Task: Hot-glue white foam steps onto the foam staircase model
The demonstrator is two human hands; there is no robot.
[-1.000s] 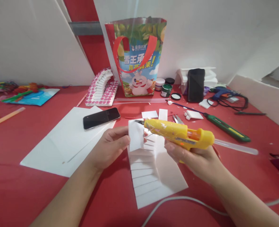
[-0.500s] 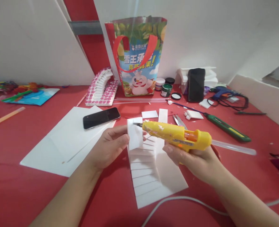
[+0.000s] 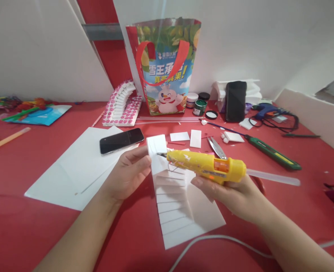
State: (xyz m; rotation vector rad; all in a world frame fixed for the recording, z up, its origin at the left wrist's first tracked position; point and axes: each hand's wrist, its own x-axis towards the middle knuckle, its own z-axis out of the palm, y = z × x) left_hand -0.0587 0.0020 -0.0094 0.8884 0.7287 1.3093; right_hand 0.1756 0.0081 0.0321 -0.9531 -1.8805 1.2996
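Note:
My left hand pinches a small white foam board piece by its left edge and holds it up. In my right hand is a yellow hot glue gun, gripped by its handle, which my fingers mostly hide. Its metal tip meets the face of the piece, or is very close to it. A clear glue stick sticks out of the gun's back. Below the hands lies a white model staircase of stacked, fanned steps on a white base board.
Beyond the hands lie small white rectangles, scissors and a green-handled tool. To the left, a phone rests on white sheets. A printed bag and a pink-dotted model stand behind. A white cable crosses the front.
The glue gun has moved slightly left and down across the piece. My left hand has shifted the piece a little left and up, and its tilt has changed.

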